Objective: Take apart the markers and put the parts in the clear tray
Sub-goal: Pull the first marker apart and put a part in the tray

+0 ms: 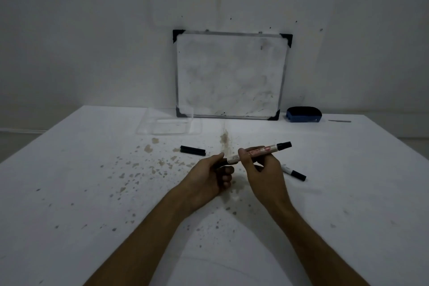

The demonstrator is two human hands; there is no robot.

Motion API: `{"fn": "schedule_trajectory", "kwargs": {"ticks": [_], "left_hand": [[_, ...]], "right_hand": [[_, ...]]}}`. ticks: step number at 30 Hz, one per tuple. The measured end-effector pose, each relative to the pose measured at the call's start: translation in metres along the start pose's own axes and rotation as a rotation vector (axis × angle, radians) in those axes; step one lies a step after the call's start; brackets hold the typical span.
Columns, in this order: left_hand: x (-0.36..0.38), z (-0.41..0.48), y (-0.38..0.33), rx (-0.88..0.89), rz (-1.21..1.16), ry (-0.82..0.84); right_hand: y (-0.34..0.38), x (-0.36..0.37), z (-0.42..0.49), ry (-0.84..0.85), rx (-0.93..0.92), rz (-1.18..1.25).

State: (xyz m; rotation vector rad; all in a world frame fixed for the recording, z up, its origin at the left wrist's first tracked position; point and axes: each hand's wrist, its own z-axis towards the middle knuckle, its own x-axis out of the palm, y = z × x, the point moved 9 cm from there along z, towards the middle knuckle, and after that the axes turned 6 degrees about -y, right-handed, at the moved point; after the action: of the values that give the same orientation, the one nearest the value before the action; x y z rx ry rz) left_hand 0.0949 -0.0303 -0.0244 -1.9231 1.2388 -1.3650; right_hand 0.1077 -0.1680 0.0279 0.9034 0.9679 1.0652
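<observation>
Both forearms reach in from the bottom edge over a stained white table [69,193]. The left hand [210,177] clenches the dark near end of a marker [257,152], fingers curled under it, while the right hand [262,169] grasps the white printed barrel between thumb and fingers. The marker is held above the table, tilted up to the right, its black far end sticking out past the right hand. Just beyond the right hand a second marker [294,173] lies on the table, partly hidden. To the left a black cap [192,150] lies alone among brown stains. Farther back sits the clear tray [168,123] – 1 pale stick-like piece in it. Behind it a smudged whiteboard [231,74] leans on the wall, a blue eraser [303,114] to its right.
</observation>
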Motion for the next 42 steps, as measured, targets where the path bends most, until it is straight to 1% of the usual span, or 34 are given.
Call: {"fn": "schedule_trajectory", "kwargs": {"ticks": [4, 8, 10, 12, 15, 17, 20, 22, 24, 27, 29, 31, 33, 38, 41, 42], "left_hand": [[-0.003, 0.000, -0.002, 0.060, 0.082, -0.014], [-0.010, -0.002, -0.013, 0.182, 0.115, -0.021], [-0.016, -0.003, -0.025, 0.283, 0.213, -0.065], [-0.022, -0.006, -0.038, 0.404, 0.341, -0.112], [-0.030, -0.014, -0.055, 0.559, 0.463, -0.209], [-0.035, -0.019, -0.063, 0.636, 0.520, -0.272], [-0.038, -0.022, -0.067, 0.703, 0.619, -0.303], [-0.039, -0.023, -0.064, 0.712, 0.679, -0.309], [-0.037, -0.025, -0.060, 0.714, 0.728, -0.312], [-0.034, -0.032, -0.058, 0.719, 0.785, -0.343], [-0.035, -0.035, -0.061, 0.731, 0.808, -0.383], [-0.036, -0.036, -0.064, 0.754, 0.855, -0.418], [-0.035, -0.037, -0.067, 0.751, 0.876, -0.426], [-0.034, -0.038, -0.062, 0.661, 0.827, -0.355], [-0.035, -0.039, -0.071, 0.583, 0.893, -0.320], [-0.042, -0.037, -0.079, 0.550, 0.934, -0.334]], "right_hand": [[-0.006, -0.007, 0.008, 0.001, 0.068, 0.058], [-0.017, -0.018, 0.018, -0.002, 0.150, 0.113], [-0.022, -0.021, 0.021, 0.023, 0.157, 0.067], [-0.023, -0.022, 0.019, 0.064, 0.101, -0.089], [-0.021, -0.016, 0.012, 0.149, -0.051, -0.409], [-0.024, -0.009, 0.009, 0.194, -0.119, -0.548], [-0.026, 0.001, 0.006, 0.231, -0.179, -0.719], [-0.028, 0.007, 0.001, 0.271, -0.208, -0.808], [-0.030, 0.010, -0.001, 0.276, -0.231, -0.845], [-0.025, 0.008, -0.004, 0.208, -0.275, -0.831], [-0.012, 0.006, -0.007, 0.171, -0.326, -0.734], [0.004, 0.008, -0.011, 0.183, -0.359, -0.550], [0.016, 0.013, -0.014, 0.190, -0.396, -0.446], [0.021, 0.017, -0.015, 0.147, -0.452, -0.401], [0.023, 0.022, -0.012, 0.177, -0.481, -0.451], [0.025, 0.026, -0.009, 0.195, -0.489, -0.485]]}}
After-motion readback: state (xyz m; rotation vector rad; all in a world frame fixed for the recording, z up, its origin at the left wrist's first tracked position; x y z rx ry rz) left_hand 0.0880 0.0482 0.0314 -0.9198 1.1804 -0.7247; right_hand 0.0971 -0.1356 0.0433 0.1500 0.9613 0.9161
